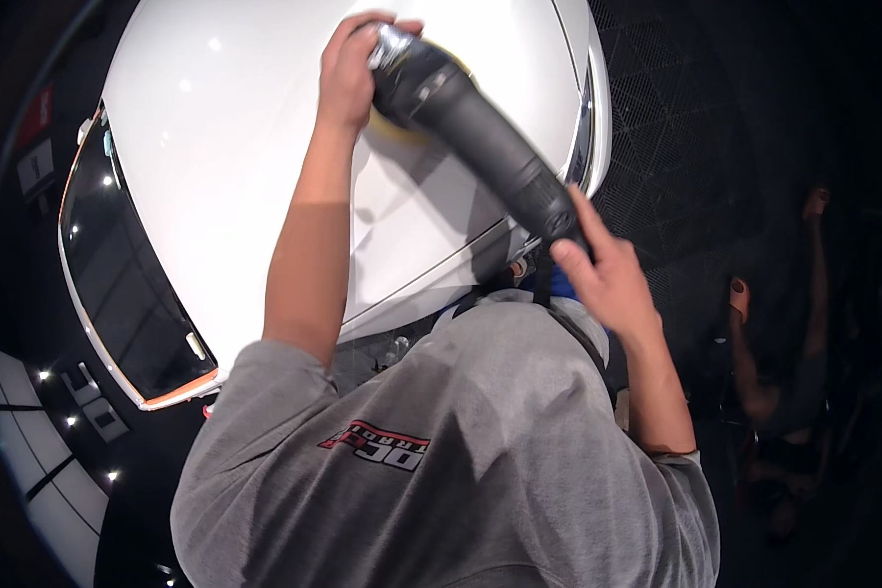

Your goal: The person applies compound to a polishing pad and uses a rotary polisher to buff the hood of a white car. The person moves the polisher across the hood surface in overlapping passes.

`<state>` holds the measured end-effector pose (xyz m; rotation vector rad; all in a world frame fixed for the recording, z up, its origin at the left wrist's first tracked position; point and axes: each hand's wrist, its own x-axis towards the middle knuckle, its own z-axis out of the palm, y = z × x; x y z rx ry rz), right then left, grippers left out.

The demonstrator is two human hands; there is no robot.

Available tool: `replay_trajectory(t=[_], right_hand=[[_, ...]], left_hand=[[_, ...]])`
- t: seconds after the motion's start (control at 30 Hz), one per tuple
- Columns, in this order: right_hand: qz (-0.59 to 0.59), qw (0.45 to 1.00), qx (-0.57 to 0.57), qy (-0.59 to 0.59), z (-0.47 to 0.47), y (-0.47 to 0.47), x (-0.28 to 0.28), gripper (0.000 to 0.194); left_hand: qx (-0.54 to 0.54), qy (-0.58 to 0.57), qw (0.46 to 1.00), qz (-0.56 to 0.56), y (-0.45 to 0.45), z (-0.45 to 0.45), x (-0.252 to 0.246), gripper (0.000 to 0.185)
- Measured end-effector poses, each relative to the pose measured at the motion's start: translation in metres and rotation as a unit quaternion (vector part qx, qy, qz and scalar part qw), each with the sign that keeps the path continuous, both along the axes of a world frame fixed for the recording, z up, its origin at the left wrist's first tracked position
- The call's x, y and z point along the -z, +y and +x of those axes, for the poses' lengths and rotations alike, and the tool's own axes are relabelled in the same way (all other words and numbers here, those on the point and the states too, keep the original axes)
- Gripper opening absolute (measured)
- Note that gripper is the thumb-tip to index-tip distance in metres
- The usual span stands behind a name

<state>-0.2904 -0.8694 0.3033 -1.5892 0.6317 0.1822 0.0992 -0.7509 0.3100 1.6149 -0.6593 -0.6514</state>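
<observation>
A black car polisher [485, 140] slants across the white hood [235, 147] of a car, slightly blurred. My left hand [349, 81] is wrapped around its head, beside a shiny metal part. The rear end of its body is in the grip of my right hand [603, 279], near the hood's side edge. Beneath the tool's head, the rim of a yellow pad [400, 132] shows against the hood; the tool hides most of it, and whether its whole face touches the paint I cannot tell. A cord or strap [542, 275] hangs below the rear end.
On the left is the car's dark windshield [132, 250], with orange tape [184, 388] along one edge. A headlight [581, 143] borders the hood at right. Dark grid floor tiles [650, 110] lie beyond. Another person [772, 397] appears in the shadows at far right.
</observation>
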Motion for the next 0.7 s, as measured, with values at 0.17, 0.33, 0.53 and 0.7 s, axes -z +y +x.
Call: replay_trajectory(t=[0.17,0.33,0.53,0.7], right_hand=[[0.085,0.989,0.119,0.008,0.022,-0.028,0.013,0.069],[0.128,0.977,0.165,-0.04,0.021,-0.006,0.019,0.068],[0.104,0.984,0.141,-0.036,0.0,0.047,0.009,0.067],[0.083,0.976,0.19,-0.07,0.001,0.085,0.005,0.063]], left_hand=[[0.016,-0.38,0.9,0.214,-0.086,0.057,0.053,0.037],[0.068,-0.231,0.97,0.036,-0.079,0.071,0.07,0.035],[0.088,-0.342,0.936,0.0,-0.04,0.062,0.076,0.034],[0.043,-0.409,0.911,-0.014,-0.023,0.061,0.081,0.033]])
